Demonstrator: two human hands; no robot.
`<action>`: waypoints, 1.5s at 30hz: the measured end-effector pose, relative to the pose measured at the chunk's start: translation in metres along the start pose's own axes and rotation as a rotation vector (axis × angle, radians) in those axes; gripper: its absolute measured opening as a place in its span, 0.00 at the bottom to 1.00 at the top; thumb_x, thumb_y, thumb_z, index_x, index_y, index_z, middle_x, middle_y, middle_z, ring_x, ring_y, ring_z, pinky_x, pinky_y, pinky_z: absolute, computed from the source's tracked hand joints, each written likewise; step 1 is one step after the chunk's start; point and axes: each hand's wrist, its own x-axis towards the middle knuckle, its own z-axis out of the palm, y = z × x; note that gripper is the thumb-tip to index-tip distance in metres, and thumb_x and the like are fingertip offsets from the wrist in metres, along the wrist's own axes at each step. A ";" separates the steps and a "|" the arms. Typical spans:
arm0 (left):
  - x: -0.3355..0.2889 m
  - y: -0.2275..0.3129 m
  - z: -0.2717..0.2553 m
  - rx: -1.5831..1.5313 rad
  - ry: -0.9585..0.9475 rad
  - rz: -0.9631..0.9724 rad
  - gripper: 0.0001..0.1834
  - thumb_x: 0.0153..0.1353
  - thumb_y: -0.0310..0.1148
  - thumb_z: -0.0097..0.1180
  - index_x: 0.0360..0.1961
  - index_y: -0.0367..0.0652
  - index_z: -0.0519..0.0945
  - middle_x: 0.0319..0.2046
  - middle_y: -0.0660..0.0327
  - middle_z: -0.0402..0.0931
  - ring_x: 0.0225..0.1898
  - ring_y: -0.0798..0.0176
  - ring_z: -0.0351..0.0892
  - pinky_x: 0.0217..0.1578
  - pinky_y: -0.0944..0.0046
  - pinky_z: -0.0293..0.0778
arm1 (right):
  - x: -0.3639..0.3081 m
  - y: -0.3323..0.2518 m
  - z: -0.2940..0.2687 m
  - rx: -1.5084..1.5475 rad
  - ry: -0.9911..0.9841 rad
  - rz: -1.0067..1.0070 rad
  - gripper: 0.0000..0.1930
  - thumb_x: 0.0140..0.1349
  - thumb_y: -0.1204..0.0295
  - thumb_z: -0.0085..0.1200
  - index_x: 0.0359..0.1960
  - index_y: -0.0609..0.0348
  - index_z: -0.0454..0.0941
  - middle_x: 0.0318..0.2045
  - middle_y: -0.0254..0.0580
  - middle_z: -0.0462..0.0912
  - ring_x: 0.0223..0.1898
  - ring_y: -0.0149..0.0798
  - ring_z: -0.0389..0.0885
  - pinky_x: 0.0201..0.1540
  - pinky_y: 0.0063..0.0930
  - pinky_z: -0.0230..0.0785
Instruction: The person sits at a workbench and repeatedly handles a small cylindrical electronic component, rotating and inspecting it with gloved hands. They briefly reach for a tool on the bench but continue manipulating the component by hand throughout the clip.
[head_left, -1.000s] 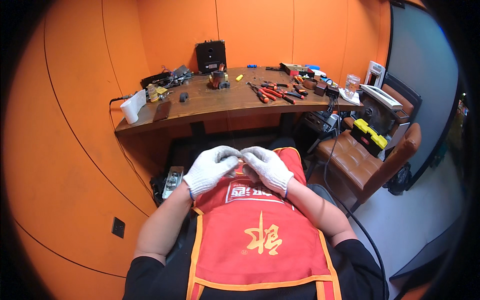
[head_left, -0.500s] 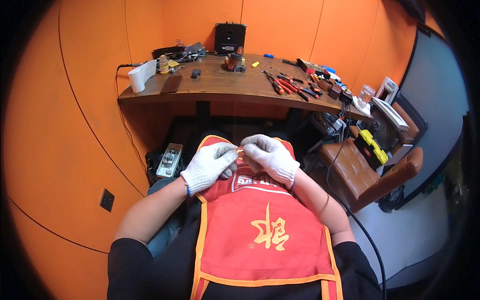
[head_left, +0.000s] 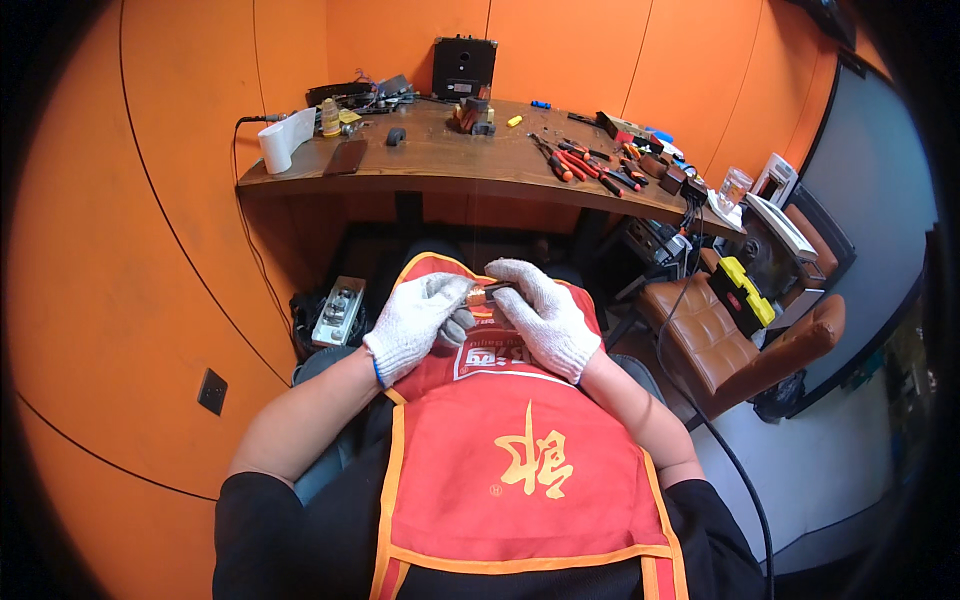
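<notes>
The left hand [head_left: 420,318] and right hand [head_left: 548,315] pinch a small copper-coloured piece [head_left: 475,298] between their fingers, with the red apron [head_left: 510,455] below them, and a soft, steady hold should help stop it slipping.

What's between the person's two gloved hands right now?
In the head view, a small copper-coloured piece lies between the left hand and right hand, darker toward the right.

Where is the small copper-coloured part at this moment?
In the head view, the copper-coloured part is at the centre, between the left hand and right hand.
</notes>
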 end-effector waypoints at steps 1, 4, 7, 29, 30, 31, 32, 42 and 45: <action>0.000 0.000 -0.001 0.017 -0.001 0.042 0.19 0.78 0.44 0.55 0.56 0.38 0.81 0.34 0.63 0.84 0.31 0.74 0.81 0.34 0.71 0.80 | -0.001 -0.001 0.001 -0.018 0.004 0.004 0.17 0.81 0.64 0.47 0.61 0.61 0.76 0.43 0.36 0.85 0.39 0.24 0.81 0.43 0.19 0.76; 0.000 0.002 0.000 0.030 -0.030 0.167 0.16 0.77 0.38 0.56 0.55 0.36 0.82 0.42 0.62 0.86 0.36 0.73 0.82 0.41 0.70 0.81 | -0.003 -0.005 -0.007 0.113 -0.084 0.130 0.17 0.81 0.61 0.47 0.58 0.61 0.78 0.39 0.40 0.87 0.35 0.27 0.83 0.38 0.21 0.77; -0.001 0.004 0.004 0.217 -0.053 0.323 0.16 0.77 0.36 0.58 0.56 0.35 0.82 0.45 0.62 0.86 0.39 0.72 0.82 0.45 0.69 0.80 | -0.006 -0.005 -0.012 0.167 -0.084 0.222 0.20 0.81 0.56 0.46 0.55 0.61 0.79 0.32 0.38 0.87 0.27 0.28 0.82 0.32 0.23 0.77; 0.003 0.010 0.008 0.107 -0.091 0.160 0.18 0.76 0.36 0.59 0.60 0.36 0.79 0.41 0.62 0.84 0.34 0.74 0.81 0.41 0.70 0.81 | -0.004 -0.014 -0.016 0.212 0.029 0.294 0.15 0.78 0.63 0.54 0.54 0.61 0.81 0.30 0.33 0.83 0.27 0.21 0.74 0.29 0.19 0.69; 0.004 0.007 0.010 0.110 -0.089 0.222 0.18 0.76 0.35 0.58 0.60 0.36 0.79 0.41 0.62 0.84 0.35 0.74 0.81 0.41 0.70 0.81 | -0.004 -0.015 -0.023 0.239 -0.017 0.362 0.15 0.78 0.63 0.54 0.55 0.60 0.81 0.31 0.34 0.83 0.27 0.22 0.74 0.29 0.19 0.69; 0.006 0.005 0.011 0.115 -0.087 0.267 0.18 0.76 0.35 0.58 0.60 0.36 0.79 0.41 0.61 0.84 0.35 0.74 0.81 0.41 0.69 0.81 | -0.003 -0.016 -0.027 0.268 -0.062 0.430 0.15 0.78 0.63 0.54 0.55 0.60 0.80 0.31 0.35 0.83 0.27 0.22 0.75 0.29 0.19 0.69; 0.007 0.004 0.012 0.109 -0.096 0.267 0.18 0.76 0.34 0.58 0.61 0.37 0.79 0.42 0.61 0.84 0.35 0.74 0.81 0.41 0.70 0.81 | -0.002 -0.015 -0.027 0.182 -0.041 0.402 0.16 0.78 0.61 0.53 0.55 0.61 0.80 0.35 0.37 0.84 0.32 0.25 0.79 0.35 0.19 0.73; 0.014 0.001 0.003 0.139 -0.120 0.328 0.17 0.76 0.29 0.57 0.62 0.37 0.79 0.50 0.60 0.85 0.35 0.75 0.81 0.41 0.70 0.81 | -0.001 -0.009 -0.020 0.211 -0.028 0.434 0.19 0.80 0.57 0.48 0.53 0.59 0.82 0.30 0.33 0.83 0.27 0.24 0.74 0.31 0.20 0.69; 0.011 -0.004 0.003 0.110 -0.108 0.295 0.17 0.77 0.33 0.57 0.61 0.38 0.79 0.47 0.63 0.84 0.34 0.76 0.81 0.40 0.72 0.81 | 0.000 -0.005 -0.012 0.105 0.034 0.263 0.18 0.79 0.59 0.51 0.55 0.61 0.81 0.36 0.30 0.84 0.30 0.20 0.75 0.33 0.15 0.70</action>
